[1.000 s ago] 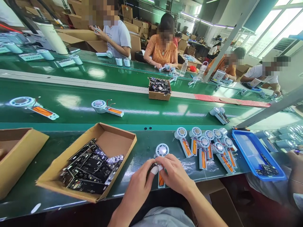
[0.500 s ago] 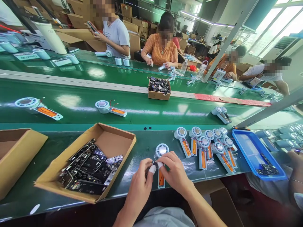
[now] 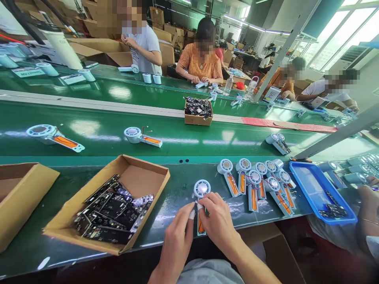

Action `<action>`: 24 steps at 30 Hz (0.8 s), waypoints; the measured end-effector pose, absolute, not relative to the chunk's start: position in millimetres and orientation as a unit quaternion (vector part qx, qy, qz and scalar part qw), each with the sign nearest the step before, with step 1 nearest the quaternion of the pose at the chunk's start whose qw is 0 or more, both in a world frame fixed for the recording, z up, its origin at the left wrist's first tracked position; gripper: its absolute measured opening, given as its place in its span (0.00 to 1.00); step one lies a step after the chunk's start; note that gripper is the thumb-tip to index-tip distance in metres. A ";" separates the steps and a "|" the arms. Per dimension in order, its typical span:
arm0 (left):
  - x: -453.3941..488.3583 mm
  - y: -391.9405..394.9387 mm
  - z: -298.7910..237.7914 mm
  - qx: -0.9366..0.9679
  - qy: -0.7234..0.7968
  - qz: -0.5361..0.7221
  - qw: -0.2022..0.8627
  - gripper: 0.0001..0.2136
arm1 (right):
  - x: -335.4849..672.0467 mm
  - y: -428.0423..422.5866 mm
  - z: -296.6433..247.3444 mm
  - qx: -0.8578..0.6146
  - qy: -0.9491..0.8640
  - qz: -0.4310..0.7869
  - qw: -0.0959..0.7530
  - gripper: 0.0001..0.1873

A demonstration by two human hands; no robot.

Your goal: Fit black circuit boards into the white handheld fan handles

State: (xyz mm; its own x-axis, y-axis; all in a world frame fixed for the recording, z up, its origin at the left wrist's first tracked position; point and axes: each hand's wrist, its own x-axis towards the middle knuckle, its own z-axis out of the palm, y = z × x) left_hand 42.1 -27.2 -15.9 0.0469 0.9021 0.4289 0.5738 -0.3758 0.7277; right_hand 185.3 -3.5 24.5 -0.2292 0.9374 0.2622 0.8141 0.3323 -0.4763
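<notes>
A small white fan unit [image 3: 201, 189] with a round head and an orange battery in its open handle lies on the green bench in front of me. My left hand [image 3: 177, 240] and my right hand [image 3: 218, 225] meet over its handle, fingers pinched together on it; white finger cots cover two fingertips. A cardboard box [image 3: 142, 177] holding several black circuit boards sits just left of my hands. Several more open fan units [image 3: 256, 183] lie in a cluster to the right.
A blue tray [image 3: 308, 185] with a few dark parts stands at the right, next to a co-worker's arm [image 3: 368, 209]. Another cardboard box [image 3: 26, 193] is at far left. Two fan units [image 3: 142, 137] ride the green conveyor beyond. Other people work across the belt.
My hands shifted slightly down the fan's handle and closed over it. The fan units on the conveyor drifted to the right.
</notes>
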 end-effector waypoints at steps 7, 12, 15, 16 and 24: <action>23.3 -11.9 -10.6 0.708 0.485 0.425 0.287 0.14 | 198.5 10.3 20.0 -0.518 -0.779 0.216 0.279 0.08; 11.3 -3.5 1.2 0.668 0.487 0.387 0.407 0.14 | 206.2 18.0 18.9 -0.455 -0.782 0.289 0.313 0.13; 9.5 -0.5 3.0 0.663 0.476 0.379 0.436 0.14 | 206.8 20.2 16.6 -0.430 -0.781 0.302 0.338 0.11; 9.9 0.5 2.5 0.664 0.473 0.381 0.437 0.14 | 206.4 20.6 16.0 -0.432 -0.781 0.295 0.341 0.11; 26.1 -17.2 11.5 0.659 0.497 0.392 0.406 0.19 | 205.8 11.6 27.9 -0.530 -0.678 0.420 0.289 0.09</action>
State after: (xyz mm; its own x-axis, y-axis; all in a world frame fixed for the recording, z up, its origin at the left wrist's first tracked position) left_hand 26.1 -17.2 11.5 0.1981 0.9736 0.1132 0.3374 -0.1762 0.9247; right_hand 205.8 11.6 27.9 -0.2712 0.9611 -0.0522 0.4754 0.0866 -0.8755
